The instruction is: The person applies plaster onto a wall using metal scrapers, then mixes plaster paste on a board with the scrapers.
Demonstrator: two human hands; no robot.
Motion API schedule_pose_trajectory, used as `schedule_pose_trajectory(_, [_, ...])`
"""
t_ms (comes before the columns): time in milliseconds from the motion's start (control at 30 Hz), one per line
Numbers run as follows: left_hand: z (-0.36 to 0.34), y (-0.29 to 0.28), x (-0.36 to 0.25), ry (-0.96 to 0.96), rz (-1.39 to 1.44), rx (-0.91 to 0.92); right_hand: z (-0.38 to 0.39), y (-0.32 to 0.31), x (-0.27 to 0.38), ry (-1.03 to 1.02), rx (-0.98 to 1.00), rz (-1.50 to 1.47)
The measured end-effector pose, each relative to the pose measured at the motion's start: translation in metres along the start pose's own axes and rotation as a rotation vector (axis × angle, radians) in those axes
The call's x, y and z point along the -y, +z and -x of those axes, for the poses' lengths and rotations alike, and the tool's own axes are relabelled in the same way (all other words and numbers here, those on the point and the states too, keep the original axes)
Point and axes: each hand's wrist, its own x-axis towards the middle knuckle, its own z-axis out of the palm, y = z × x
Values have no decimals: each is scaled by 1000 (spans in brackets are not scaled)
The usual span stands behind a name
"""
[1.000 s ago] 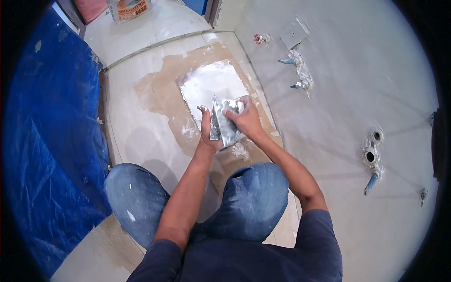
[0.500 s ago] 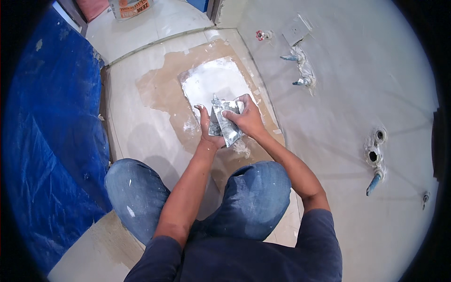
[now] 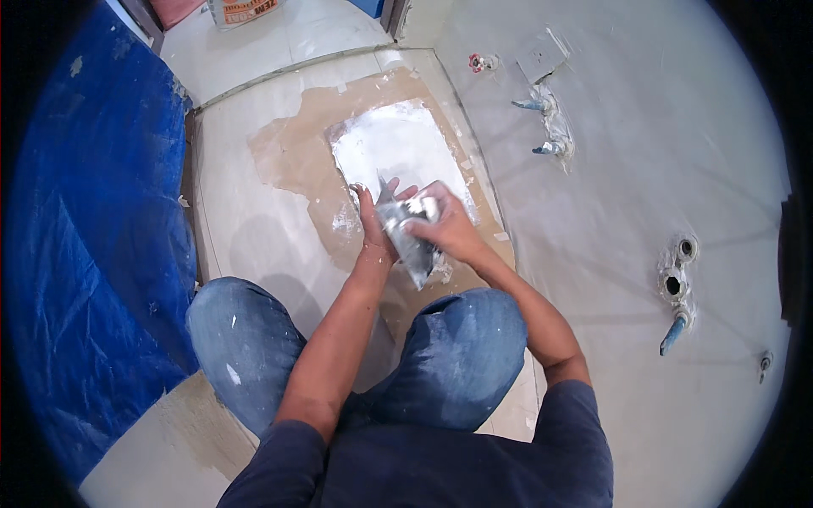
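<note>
Brightly and fairly evenly lit, palest and nearly washed out on the white-coated rectangular board (image 3: pixel 394 140). Softly shadowed on the pale tiled floor (image 3: pixel 241 199) at left; faintly streaked with shadow on the smooth grey wall (image 3: pixel 610 195) at right. Dully glinting along creases in the blue plastic sheet (image 3: pixel 110 254). Motion-blurred at the bare right hand (image 3: pixel 450 227) and shiny grey metal blade (image 3: pixel 413 251). Bowed and black-rimmed at the edges.

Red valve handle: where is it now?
Head view, top, right of centre: the red valve handle is on the grey wall, left of the square plate.

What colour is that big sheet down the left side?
Blue, with a few pale spots: the sheet shows best in the head view.
</note>
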Motion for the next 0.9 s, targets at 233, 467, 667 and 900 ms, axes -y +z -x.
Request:
schedule_pose_trajectory(233, [-21,-27,-6,251,-387,-132,23,-41,-28,412,-392,-247])
schedule_pose_trajectory(467, [-6,-12,-2,376,-819,-173,32,-56,-36,368,-511,293])
schedule_pose_trajectory(667, [-6,-12,0,-158,-48,235,6,-41,-12,372,-463,563])
schedule_pose_trajectory(900, [4,-2,-6,-242,108,388,-6,-33,-1,262,-474,576])
